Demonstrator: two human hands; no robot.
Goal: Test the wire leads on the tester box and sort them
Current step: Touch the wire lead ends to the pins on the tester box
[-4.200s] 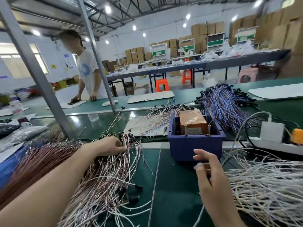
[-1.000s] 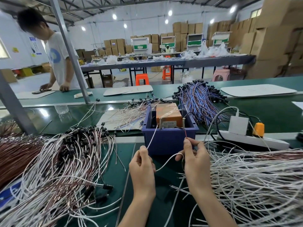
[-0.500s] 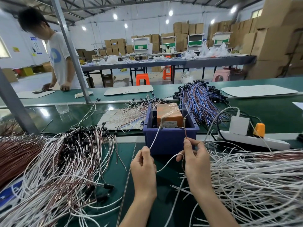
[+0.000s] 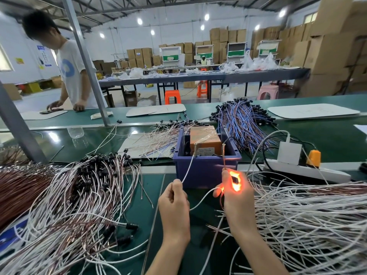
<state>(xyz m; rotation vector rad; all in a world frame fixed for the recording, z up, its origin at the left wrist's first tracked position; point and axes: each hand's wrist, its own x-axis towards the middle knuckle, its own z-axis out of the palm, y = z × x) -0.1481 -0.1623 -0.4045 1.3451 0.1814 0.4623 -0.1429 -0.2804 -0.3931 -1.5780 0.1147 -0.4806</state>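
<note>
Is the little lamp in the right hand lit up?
Yes, the lamp pinched in the right hand glows bright orange, while the left hand pinches a white lead that runs up to the box.

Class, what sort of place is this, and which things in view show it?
Probably a factory assembly or testing hall: long green-topped workbenches, heaps of white and reddish wire leads with black ends, and stacks of brown cardboard cartons along the back wall.
</note>
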